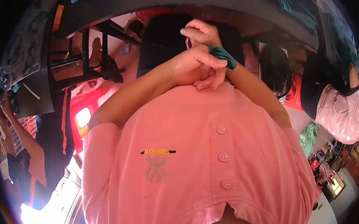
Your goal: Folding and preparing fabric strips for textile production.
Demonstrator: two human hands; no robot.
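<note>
My left hand [199,67] reaches across my lap to my right wrist. Around that wrist sits a teal fabric band [226,58]. The left thumb lies at the band's lower edge, and the other left fingers curl beneath it, so their hold on the band is partly hidden. Just beyond, my right hand [203,32] is closed, with thumb and fingers bent in. A thin pink strip [187,43] shows under its fingers; its kind cannot be made out. Both hands are over my black-clad legs [160,36], below the table edge.
A dark table [174,1] spans the front, with teal cloth [297,6] at its far right. At left a person's arms [26,134] reach to a dark worktop [32,96]. Another person's pink garment [339,113] is at right. Red stools [85,110] and a green bag [310,138] stand nearby.
</note>
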